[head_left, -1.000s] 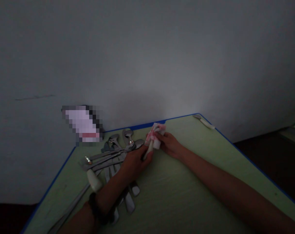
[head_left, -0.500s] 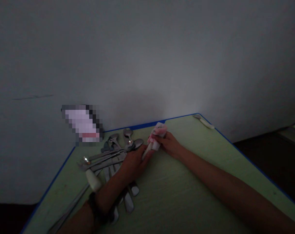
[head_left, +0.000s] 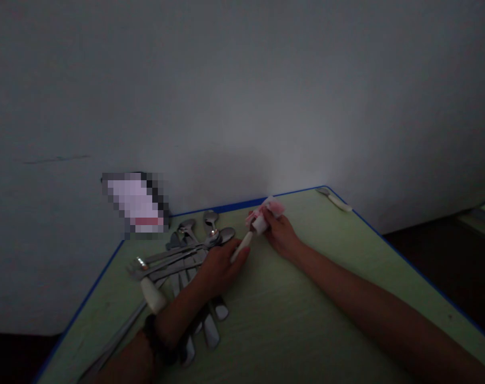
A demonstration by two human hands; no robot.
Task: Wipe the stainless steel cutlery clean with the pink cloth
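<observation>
My left hand is closed around the pale handle of a piece of cutlery. The far end of this piece is covered by a pink and white cloth, so I cannot tell whether it is a spoon or a fork. My right hand pinches the cloth around that end. Under and beside my left forearm lies a heap of metal cutlery, with spoons and forks crossing each other. A thick cream-coloured handle lies near my left wrist.
The green table has a blue edge and stands against a grey wall. At its far right corner lies a cream-handled utensil. A blurred-out device with a lit screen leans at the back left.
My right hand has shifted the cloth slightly right and away along the utensil, and more of the pale handle shows. My left hand keeps its hold nearly in place.
</observation>
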